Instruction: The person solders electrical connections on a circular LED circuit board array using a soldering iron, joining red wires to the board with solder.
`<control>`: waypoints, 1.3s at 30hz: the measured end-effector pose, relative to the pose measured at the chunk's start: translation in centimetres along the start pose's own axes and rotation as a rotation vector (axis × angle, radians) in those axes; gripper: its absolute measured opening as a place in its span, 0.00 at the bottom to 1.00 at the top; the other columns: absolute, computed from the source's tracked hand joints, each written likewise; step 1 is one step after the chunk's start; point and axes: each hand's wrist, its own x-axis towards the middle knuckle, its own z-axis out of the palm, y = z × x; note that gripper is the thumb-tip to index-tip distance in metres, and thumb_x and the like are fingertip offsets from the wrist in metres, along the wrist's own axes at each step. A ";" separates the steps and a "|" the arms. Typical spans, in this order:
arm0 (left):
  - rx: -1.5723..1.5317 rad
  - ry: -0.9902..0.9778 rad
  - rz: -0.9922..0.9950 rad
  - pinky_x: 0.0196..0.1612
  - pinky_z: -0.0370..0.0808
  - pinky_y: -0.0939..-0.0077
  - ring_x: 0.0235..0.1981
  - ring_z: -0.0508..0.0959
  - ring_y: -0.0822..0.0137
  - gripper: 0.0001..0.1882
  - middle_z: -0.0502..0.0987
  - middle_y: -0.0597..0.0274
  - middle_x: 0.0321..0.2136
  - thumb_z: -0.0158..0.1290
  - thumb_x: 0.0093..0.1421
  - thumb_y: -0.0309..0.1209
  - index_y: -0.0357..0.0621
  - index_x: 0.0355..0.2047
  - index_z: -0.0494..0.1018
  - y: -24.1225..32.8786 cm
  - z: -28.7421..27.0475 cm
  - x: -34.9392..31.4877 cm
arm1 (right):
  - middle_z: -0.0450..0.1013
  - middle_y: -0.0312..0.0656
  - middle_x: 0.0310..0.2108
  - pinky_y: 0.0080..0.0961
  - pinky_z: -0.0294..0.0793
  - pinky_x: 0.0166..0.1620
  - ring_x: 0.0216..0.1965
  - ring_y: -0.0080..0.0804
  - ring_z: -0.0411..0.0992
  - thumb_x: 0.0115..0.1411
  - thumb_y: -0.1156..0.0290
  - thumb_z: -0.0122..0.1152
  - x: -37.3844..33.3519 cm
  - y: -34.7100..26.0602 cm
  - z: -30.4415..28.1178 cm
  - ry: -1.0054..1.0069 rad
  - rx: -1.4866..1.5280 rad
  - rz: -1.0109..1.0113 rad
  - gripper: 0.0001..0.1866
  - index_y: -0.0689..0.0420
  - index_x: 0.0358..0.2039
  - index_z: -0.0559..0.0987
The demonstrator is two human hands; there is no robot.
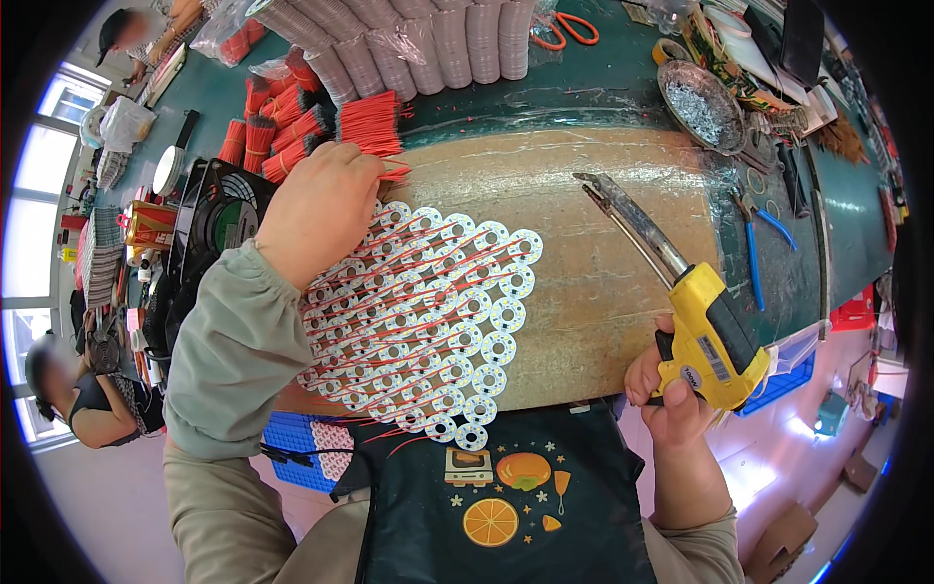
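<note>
Your right hand (669,397) grasps the yellow-and-black soldering gun (718,339) | left hand (326,200) beside piled thin red wires (368,125), can't tell its grip | white round circuit boards (488,379) at the surface (584,92)'s near edge: such wires cross most, joints unclear; pile remains

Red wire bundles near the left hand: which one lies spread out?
The rightmost bundle, just beyond the left hand: it lies broadly spread, while the other bundles are gathered into narrow rolls.
</note>
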 end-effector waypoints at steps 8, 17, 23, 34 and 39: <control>0.310 -0.233 0.052 0.47 0.73 0.59 0.43 0.78 0.53 0.07 0.79 0.55 0.36 0.54 0.58 0.25 0.41 0.37 0.77 0.1 -3.3 1.2 | 0.65 0.32 0.23 0.19 0.64 0.27 0.21 0.18 0.61 0.56 0.52 0.76 0.0 0.0 0.4 0.012 0.046 0.006 0.44 0.66 0.62 0.67; 0.707 -0.431 0.133 0.48 0.74 0.64 0.42 0.80 0.59 0.07 0.80 0.60 0.32 0.56 0.55 0.30 0.43 0.33 0.81 2.5 -6.4 2.9 | 0.65 0.32 0.23 0.19 0.64 0.27 0.21 0.19 0.61 0.56 0.49 0.76 -0.1 -0.2 0.5 0.010 0.028 0.016 0.46 0.66 0.63 0.66; 0.744 -0.514 0.226 0.48 0.73 0.64 0.42 0.80 0.60 0.08 0.81 0.61 0.32 0.56 0.55 0.32 0.44 0.32 0.82 3.6 -4.0 3.3 | 0.64 0.32 0.22 0.19 0.63 0.27 0.21 0.19 0.60 0.56 0.49 0.76 0.0 -0.2 0.3 0.002 0.037 0.016 0.46 0.66 0.63 0.65; 0.133 -0.059 0.223 0.46 0.73 0.60 0.40 0.77 0.55 0.10 0.76 0.58 0.35 0.56 0.54 0.25 0.41 0.38 0.78 5.3 -4.5 1.3 | 0.64 0.32 0.23 0.21 0.64 0.26 0.21 0.20 0.60 0.58 0.52 0.74 0.0 0.0 0.1 -0.039 0.047 0.002 0.46 0.67 0.66 0.63; -0.224 0.113 0.248 0.42 0.74 0.60 0.36 0.77 0.55 0.15 0.75 0.58 0.33 0.59 0.49 0.23 0.41 0.39 0.79 10.0 -1.2 -1.3 | 0.66 0.34 0.23 0.22 0.64 0.23 0.20 0.23 0.64 0.57 0.47 0.75 -1.5 1.1 -1.4 -0.048 -0.123 -0.008 0.45 0.65 0.62 0.65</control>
